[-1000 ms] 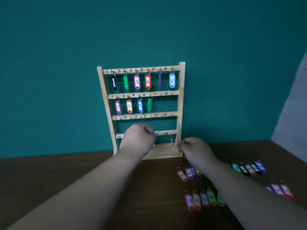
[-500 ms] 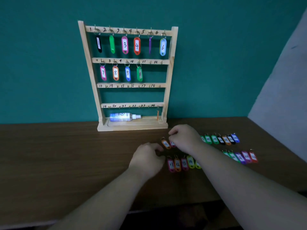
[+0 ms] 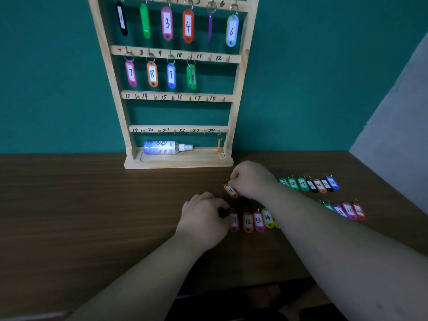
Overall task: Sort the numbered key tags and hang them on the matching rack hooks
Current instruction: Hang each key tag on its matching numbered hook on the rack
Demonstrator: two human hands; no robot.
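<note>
The wooden rack (image 3: 238,72) stands against the teal wall with tags 1 to 10 hung on its top two rows. An orange tag (image 3: 218,144) hangs on hook 24. My right hand (image 3: 252,179) rests on the table with its fingers curled, pinching the orange tag 11 (image 3: 230,190) at its ring end. My left hand (image 3: 203,218) is curled with its fingertips pinching the top of a pink tag (image 3: 234,221). Beside that lie tags 12 (image 3: 247,222), 13 (image 3: 258,220) and 14 (image 3: 268,217).
A small spray bottle (image 3: 162,147) lies on the rack's base. Two more rows of several tags lie at the right, around green 18 (image 3: 293,183) and red 23 (image 3: 359,212). The brown table (image 3: 92,205) ends at a grey wall on the right.
Both hands came down from the rack's base to the tags on the table. The left hand has reached the pink tag, and the right hand has closed at the orange tag 11.
</note>
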